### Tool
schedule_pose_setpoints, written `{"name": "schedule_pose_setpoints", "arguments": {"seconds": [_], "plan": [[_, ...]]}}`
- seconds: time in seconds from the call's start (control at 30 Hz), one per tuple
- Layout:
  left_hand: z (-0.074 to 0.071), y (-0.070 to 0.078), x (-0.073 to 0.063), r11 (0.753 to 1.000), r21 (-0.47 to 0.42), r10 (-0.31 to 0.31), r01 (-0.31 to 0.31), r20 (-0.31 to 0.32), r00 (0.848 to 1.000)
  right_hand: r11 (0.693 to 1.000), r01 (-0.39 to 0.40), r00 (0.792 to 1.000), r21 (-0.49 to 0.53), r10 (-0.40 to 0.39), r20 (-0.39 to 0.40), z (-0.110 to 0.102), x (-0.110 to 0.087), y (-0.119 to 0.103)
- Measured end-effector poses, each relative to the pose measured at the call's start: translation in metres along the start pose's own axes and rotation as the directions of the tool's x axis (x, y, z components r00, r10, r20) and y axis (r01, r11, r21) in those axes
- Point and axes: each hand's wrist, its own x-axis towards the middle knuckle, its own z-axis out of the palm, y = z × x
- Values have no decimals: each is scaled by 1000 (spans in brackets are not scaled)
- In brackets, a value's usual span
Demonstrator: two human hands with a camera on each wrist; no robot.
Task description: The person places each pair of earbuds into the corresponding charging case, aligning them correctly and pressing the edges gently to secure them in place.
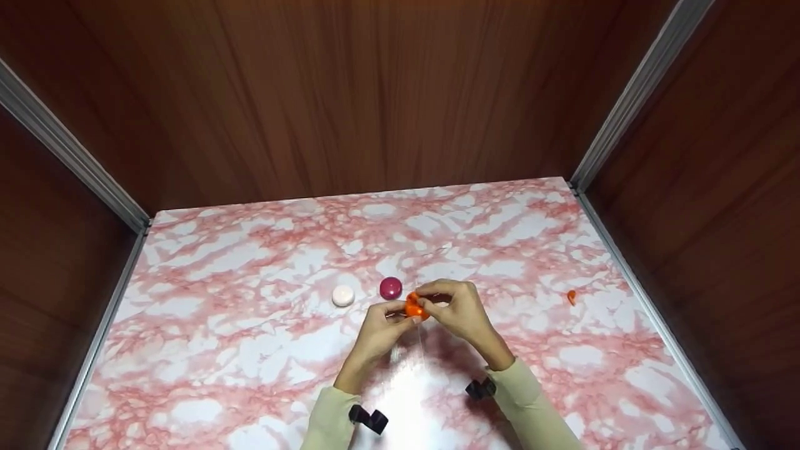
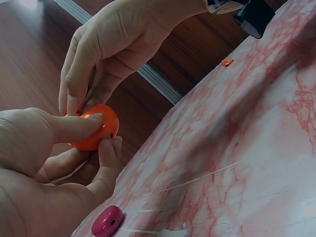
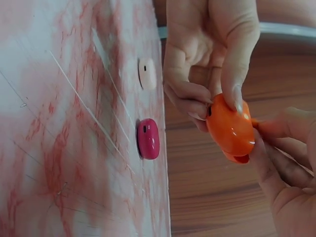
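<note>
Both hands meet over the table around a glossy orange earbud case. My left hand holds its body between thumb and fingers, with the thumb laid across the shell. A dark port shows at one end of the case in the right wrist view. My right hand pinches a small orange part at the case's other side, its fingertips partly covering it. Just beyond the hands sits a dark pink case, and left of that a white case.
A small orange piece shaped like an earbud lies far right on the red-and-white marbled table. Dark wood panels with grey metal edging enclose the back and sides. Each sleeve carries a black wrist mount.
</note>
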Motion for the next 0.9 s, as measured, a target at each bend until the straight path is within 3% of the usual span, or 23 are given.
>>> {"name": "schedule_pose_setpoints", "arguments": {"seconds": [0.47, 0.63, 0.77, 0.9], "plan": [[0, 0, 0, 1000, 29, -7, 7, -12, 1000, 995, 64, 998, -76, -62, 33, 0, -2, 3], [0, 0, 0, 999, 31, -14, 15, -12, 1000, 999, 41, 999, -33, -40, 36, -2, -2, 3], [-1, 0, 0, 999, 39, -15, 16, -17, 1000, 1000, 18, 1000, -7, -18, 5, -7, -4, 4], [-1, -1, 1, 999, 30, -24, 25, -28, 999, 998, 29, 998, -52, -32, -52, -15, -6, 5]]}}
